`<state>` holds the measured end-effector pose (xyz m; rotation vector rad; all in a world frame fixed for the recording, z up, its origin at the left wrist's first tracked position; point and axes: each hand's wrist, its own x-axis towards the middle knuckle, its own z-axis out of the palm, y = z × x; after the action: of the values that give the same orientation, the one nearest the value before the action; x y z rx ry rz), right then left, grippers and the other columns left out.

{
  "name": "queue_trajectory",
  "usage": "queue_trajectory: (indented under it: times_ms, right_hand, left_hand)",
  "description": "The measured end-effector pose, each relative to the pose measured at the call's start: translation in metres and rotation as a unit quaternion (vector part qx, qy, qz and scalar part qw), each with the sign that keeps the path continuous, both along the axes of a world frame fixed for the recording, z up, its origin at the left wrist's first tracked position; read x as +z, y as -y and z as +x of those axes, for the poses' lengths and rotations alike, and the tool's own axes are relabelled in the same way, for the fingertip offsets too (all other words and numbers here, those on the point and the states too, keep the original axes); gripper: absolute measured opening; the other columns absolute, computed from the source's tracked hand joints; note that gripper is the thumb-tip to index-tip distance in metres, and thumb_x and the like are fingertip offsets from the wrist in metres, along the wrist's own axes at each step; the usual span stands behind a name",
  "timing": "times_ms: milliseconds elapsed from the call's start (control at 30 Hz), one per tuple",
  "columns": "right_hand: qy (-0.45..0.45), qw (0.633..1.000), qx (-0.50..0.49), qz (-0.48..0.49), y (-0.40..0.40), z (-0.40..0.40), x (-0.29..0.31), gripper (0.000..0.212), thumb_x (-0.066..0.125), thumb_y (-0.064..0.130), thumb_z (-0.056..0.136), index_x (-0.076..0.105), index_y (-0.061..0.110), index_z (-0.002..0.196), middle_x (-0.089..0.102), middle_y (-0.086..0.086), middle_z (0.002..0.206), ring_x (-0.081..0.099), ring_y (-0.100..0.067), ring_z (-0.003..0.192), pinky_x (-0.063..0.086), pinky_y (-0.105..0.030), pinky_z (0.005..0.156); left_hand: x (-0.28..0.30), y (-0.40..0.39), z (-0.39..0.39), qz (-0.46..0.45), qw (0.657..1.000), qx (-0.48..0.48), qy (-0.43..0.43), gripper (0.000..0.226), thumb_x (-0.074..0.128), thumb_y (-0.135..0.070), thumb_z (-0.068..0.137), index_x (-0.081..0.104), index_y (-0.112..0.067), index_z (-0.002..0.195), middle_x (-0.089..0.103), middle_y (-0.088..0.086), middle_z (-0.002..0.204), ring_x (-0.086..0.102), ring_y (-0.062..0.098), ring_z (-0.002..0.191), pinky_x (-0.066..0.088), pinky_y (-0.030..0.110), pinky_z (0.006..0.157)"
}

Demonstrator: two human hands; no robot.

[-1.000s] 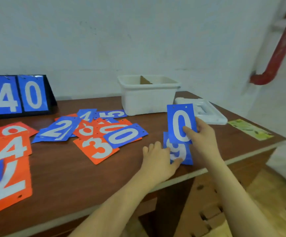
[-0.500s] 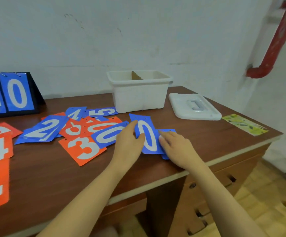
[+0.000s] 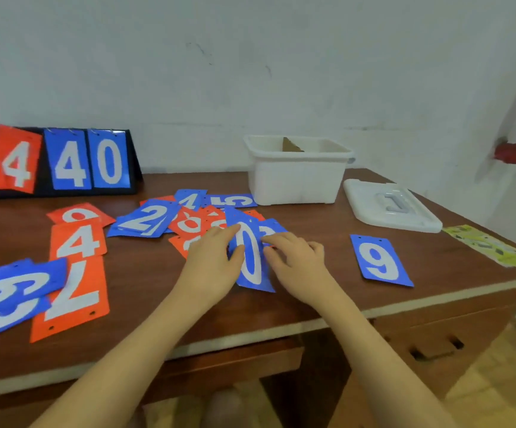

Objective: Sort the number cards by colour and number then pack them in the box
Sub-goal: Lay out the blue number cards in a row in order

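Note:
A blue 0 card (image 3: 249, 264) sits between my hands at the middle of the table, its lower end raised toward me. My left hand (image 3: 211, 264) pinches its left edge with thumb and fingers. My right hand (image 3: 296, 262) lies just right of it, fingertips resting on a second blue card (image 3: 270, 230) underneath. A blue 9 card (image 3: 380, 261) lies alone to the right. Mixed blue and orange cards (image 3: 188, 222) are piled behind my hands. The white box (image 3: 296, 183) stands open at the back, a brown divider inside.
The box's white lid (image 3: 389, 208) lies right of it. A flip scoreboard (image 3: 65, 162) stands at the back left. An orange 7 (image 3: 71, 295), an orange 4 (image 3: 79, 239) and a blue card (image 3: 3, 301) lie at the left. A yellow-green sheet (image 3: 488, 245) lies by the right edge.
The blue 0 card came down from upright in my right hand to the table and passed to my left hand. Both hands shifted left, uncovering the blue 9 card.

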<state>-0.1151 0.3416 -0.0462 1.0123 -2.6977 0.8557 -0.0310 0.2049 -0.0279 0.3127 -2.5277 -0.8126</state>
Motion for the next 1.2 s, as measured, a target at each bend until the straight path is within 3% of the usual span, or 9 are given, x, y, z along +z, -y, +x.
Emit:
queue_trajectory:
  times_ms: [167,267,533,633,767,833,933,1100,1200]
  right_hand:
    - [0.054,0.980,0.182,-0.056,0.132,0.083,0.004,0.042,0.047,0.034,0.096,0.043,0.031,0.138,0.054,0.003,0.130,0.049,-0.014,0.117,0.027,-0.042,0.110]
    - [0.087,0.960,0.236,-0.122,0.210,0.140,0.007,0.041,0.058,0.023,0.090,0.053,0.021,0.131,0.057,-0.003,0.125,0.056,-0.018,0.108,0.038,-0.041,0.102]
    - [0.008,0.951,0.308,0.022,0.371,0.240,-0.017,0.031,0.042,0.018,0.095,0.056,0.011,0.122,0.051,-0.009,0.118,0.047,-0.027,0.114,0.031,-0.039,0.098]
    - [-0.120,0.939,0.293,0.135,0.385,0.250,-0.024,0.035,0.039,0.019,0.095,0.054,0.018,0.126,0.042,-0.007,0.127,0.038,-0.029,0.118,0.024,-0.040,0.100]
    - [-0.119,0.954,0.261,0.089,0.371,0.237,-0.009,0.038,0.039,0.032,0.098,0.046,0.030,0.135,0.042,0.000,0.127,0.040,-0.023,0.118,0.020,-0.041,0.104]
    - [-0.095,0.965,0.230,0.082,0.353,0.215,0.006,0.037,0.041,0.035,0.097,0.048,0.029,0.133,0.046,0.002,0.126,0.044,-0.019,0.119,0.021,-0.041,0.105]
    - [-0.067,0.975,0.158,0.140,0.314,0.179,0.014,0.042,0.045,0.044,0.094,0.049,0.025,0.131,0.048,0.002,0.131,0.045,-0.019,0.123,0.025,-0.041,0.105]
    - [-0.006,0.958,0.141,0.250,0.273,0.144,0.001,0.061,0.039,0.056,0.093,0.030,0.026,0.144,0.029,0.006,0.151,0.032,-0.016,0.137,0.021,-0.041,0.109]
    - [0.019,0.961,0.130,0.245,0.256,0.119,0.005,0.065,0.044,0.060,0.089,0.028,0.031,0.145,0.024,0.005,0.153,0.024,-0.020,0.139,0.015,-0.045,0.111]
  left_hand:
    - [0.004,0.105,0.107,0.021,0.991,0.127,-0.040,0.040,0.053,-0.012,0.091,0.050,-0.011,0.131,0.059,0.010,0.122,0.051,0.015,0.093,0.034,0.019,0.078]
    - [0.007,0.168,0.172,0.017,0.974,0.223,-0.037,0.043,0.050,-0.012,0.092,0.046,-0.011,0.135,0.055,0.011,0.127,0.053,0.024,0.108,0.034,0.022,0.087]
    - [-0.023,0.316,0.266,-0.153,0.903,0.362,0.174,0.048,0.044,-0.031,0.094,0.037,-0.016,0.139,0.044,0.014,0.120,0.047,0.035,0.109,0.033,0.041,0.092]
    - [-0.043,0.339,0.279,-0.153,0.893,0.351,0.235,0.044,0.037,-0.038,0.096,0.040,-0.025,0.138,0.037,0.012,0.141,0.037,0.033,0.126,0.028,0.043,0.102]
    - [-0.043,0.346,0.278,-0.159,0.908,0.344,0.178,0.043,0.035,-0.037,0.097,0.040,-0.027,0.138,0.026,0.005,0.153,0.025,0.027,0.139,0.021,0.042,0.110]
    - [-0.038,0.336,0.270,-0.195,0.917,0.332,0.103,0.042,0.035,-0.036,0.097,0.045,-0.024,0.135,0.038,0.006,0.147,0.033,0.026,0.135,0.026,0.044,0.108]
    - [-0.028,0.308,0.243,-0.241,0.940,0.242,-0.002,0.048,0.031,-0.042,0.086,0.067,-0.018,0.108,0.065,0.004,0.114,0.060,0.028,0.106,0.040,0.044,0.091]
    - [-0.033,0.280,0.183,-0.174,0.954,0.133,0.203,0.054,0.037,-0.050,0.092,0.039,-0.019,0.136,0.042,0.001,0.141,0.035,0.023,0.130,0.020,0.040,0.105]
    - [-0.033,0.270,0.164,-0.130,0.959,0.105,0.227,0.051,0.042,-0.049,0.091,0.042,-0.018,0.131,0.045,0.001,0.138,0.037,0.022,0.129,0.020,0.041,0.105]
